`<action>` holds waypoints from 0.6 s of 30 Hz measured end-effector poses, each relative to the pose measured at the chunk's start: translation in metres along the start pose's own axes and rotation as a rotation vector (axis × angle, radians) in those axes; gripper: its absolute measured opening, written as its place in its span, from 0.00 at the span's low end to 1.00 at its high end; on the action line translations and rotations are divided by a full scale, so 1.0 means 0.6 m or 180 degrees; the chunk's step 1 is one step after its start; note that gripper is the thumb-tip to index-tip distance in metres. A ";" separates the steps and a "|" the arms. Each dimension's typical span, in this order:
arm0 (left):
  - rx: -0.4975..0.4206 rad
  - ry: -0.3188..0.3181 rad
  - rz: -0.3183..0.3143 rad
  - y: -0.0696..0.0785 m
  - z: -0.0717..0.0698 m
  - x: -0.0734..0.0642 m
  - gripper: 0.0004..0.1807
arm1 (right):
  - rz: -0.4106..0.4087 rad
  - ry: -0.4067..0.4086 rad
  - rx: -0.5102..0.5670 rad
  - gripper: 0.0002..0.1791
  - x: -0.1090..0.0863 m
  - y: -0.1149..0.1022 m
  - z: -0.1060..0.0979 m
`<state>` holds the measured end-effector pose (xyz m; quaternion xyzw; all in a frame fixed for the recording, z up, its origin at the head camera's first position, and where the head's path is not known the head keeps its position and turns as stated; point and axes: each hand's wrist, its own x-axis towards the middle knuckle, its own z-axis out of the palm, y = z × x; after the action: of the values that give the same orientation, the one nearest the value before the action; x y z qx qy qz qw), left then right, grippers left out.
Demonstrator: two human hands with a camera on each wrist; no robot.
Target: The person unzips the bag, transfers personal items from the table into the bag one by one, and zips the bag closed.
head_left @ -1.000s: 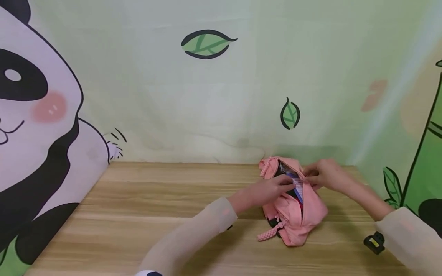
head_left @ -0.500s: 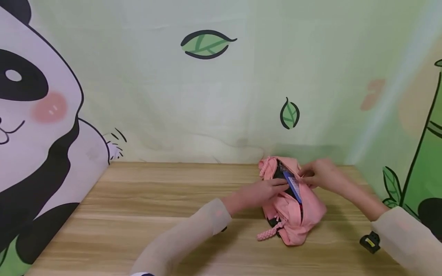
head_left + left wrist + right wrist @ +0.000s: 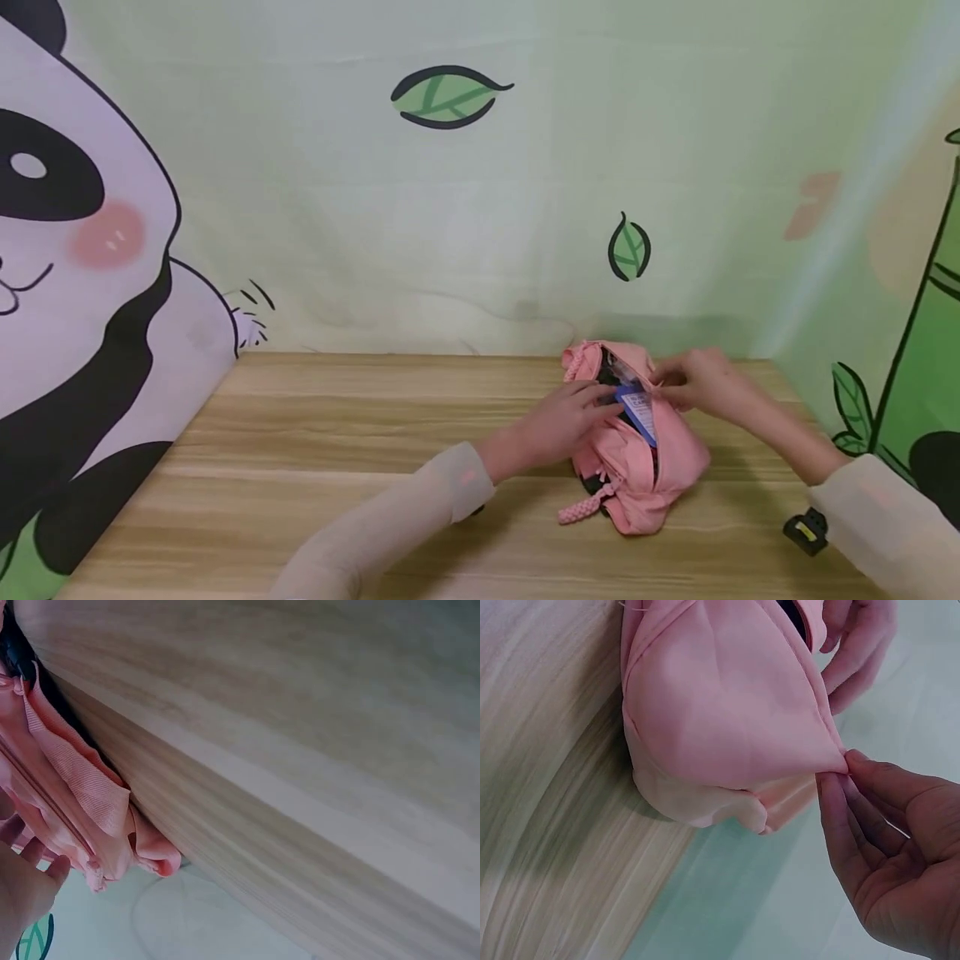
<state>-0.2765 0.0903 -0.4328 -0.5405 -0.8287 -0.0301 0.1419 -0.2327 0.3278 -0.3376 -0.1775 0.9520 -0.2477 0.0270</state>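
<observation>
A pink fabric bag [image 3: 678,454] lies on the wooden table towards the right, its zipped top gaping. Inside the opening shows a blue packet with a white printed label [image 3: 637,414], leaning against the far right side. My right hand [image 3: 701,383] pinches the bag's right edge between thumb and fingers and draws the fabric outward; the right wrist view shows this pinched corner [image 3: 840,766] closely. My left hand [image 3: 562,421] reaches over the opening's left side, fingers extended and slightly spread, fingertips close beside the packet. In the left wrist view, the left fingers [image 3: 56,870] stand by the bag's zip.
A braided pink strap [image 3: 587,507] trails from the bag's near left side onto the wooden table [image 3: 337,425]. Behind the table hangs a pale green backdrop [image 3: 337,208] with a panda and leaves. A small black device [image 3: 806,532] sits by the right sleeve.
My left hand has drawn back a little to the left, away from the packet. The packet tilted, and its label faces up more now. The right hand keeps its pinch on the bag's edge.
</observation>
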 end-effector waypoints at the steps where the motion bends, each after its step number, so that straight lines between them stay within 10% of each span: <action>1: 0.0117 -0.0071 -0.0003 0.001 0.001 0.001 0.25 | 0.0004 0.0005 0.0012 0.08 -0.001 0.000 0.000; 9: 0.0276 -0.0442 -0.0112 0.008 0.016 0.008 0.34 | 0.0032 0.0060 0.0110 0.06 -0.002 0.008 0.010; 18: -0.0084 -0.0117 -0.0072 -0.003 0.005 0.003 0.28 | -0.0442 -0.0408 -0.0057 0.05 0.016 0.018 0.037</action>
<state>-0.2795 0.0916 -0.4347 -0.5334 -0.8368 -0.0327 0.1192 -0.2420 0.3232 -0.3618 -0.2588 0.9359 -0.2287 0.0690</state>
